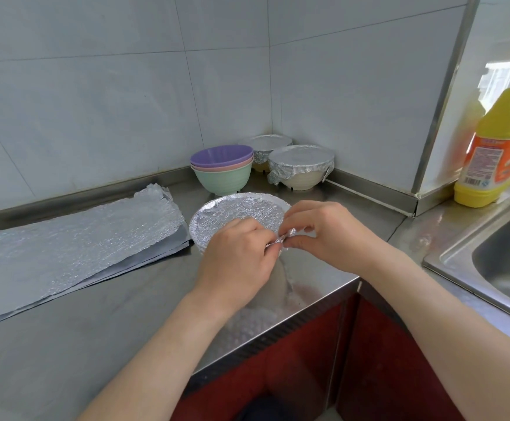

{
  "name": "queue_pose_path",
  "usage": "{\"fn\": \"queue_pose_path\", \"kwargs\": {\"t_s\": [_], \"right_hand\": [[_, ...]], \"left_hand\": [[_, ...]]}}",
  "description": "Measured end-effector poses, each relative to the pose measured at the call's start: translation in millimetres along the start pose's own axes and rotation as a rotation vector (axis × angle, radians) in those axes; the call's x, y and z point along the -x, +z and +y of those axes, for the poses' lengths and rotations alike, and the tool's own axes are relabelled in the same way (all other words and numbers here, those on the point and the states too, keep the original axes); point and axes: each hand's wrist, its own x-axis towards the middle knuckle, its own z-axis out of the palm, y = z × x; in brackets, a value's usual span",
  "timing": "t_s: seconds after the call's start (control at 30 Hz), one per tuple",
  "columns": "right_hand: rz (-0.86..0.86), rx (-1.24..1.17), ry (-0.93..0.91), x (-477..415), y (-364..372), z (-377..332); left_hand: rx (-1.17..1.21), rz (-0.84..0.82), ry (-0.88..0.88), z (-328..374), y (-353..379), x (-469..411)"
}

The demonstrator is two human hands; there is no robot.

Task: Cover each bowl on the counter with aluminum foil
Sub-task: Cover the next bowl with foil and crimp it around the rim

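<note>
A bowl topped with crinkled aluminum foil [235, 217] sits on the steel counter [96, 314] in front of me. My left hand [235, 262] and my right hand [317, 235] meet at its near rim, and both pinch a crumpled fold of the foil there. The bowl's body is mostly hidden behind my hands. A stack of three bare bowls [222, 168], purple on pink on green, stands behind it. Two foil-covered bowls stand in the corner, a white one [300, 168] and a further one [263, 148].
Loose foil sheets [65, 250] lie flat on the counter to the left. A yellow detergent bottle [496, 147] stands beside the steel sink [502, 262] on the right. Tiled walls close the corner. The counter's front edge runs just under my forearms.
</note>
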Motion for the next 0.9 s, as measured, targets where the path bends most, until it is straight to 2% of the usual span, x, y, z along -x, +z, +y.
{"fn": "queue_pose_path", "kwargs": {"t_s": [0.17,0.3,0.4,0.53,0.6,0.7,0.77,0.83,0.9], "right_hand": [[-0.007,-0.032,0.017,-6,-1,1],[0.024,-0.099,0.054,-5,1,3],[0.089,-0.393,0.239,6,4,1],[0.299,-0.794,0.679,10,25,-4],[0.298,-0.92,0.791,3,36,-11],[0.345,-1.002,0.907,-9,46,-21],[0.38,-1.006,0.931,-17,49,-27],[0.441,-0.998,0.927,-23,58,-24],[0.491,-0.988,0.933,-26,61,-30]], "left_hand": [[0.042,-0.044,0.02,-3,-1,-5],[0.045,-0.015,0.029,-3,2,-6],[-0.028,0.008,0.027,0,9,-8],[-0.102,-0.02,0.09,14,12,-18],[-0.062,0.0,0.05,9,0,-20],[0.001,0.172,-0.138,-25,-18,-23],[0.131,0.123,-0.38,-54,-23,-26],[0.491,0.032,-0.642,-71,-21,-29],[0.803,-0.001,-0.757,-76,-15,-29]]}}
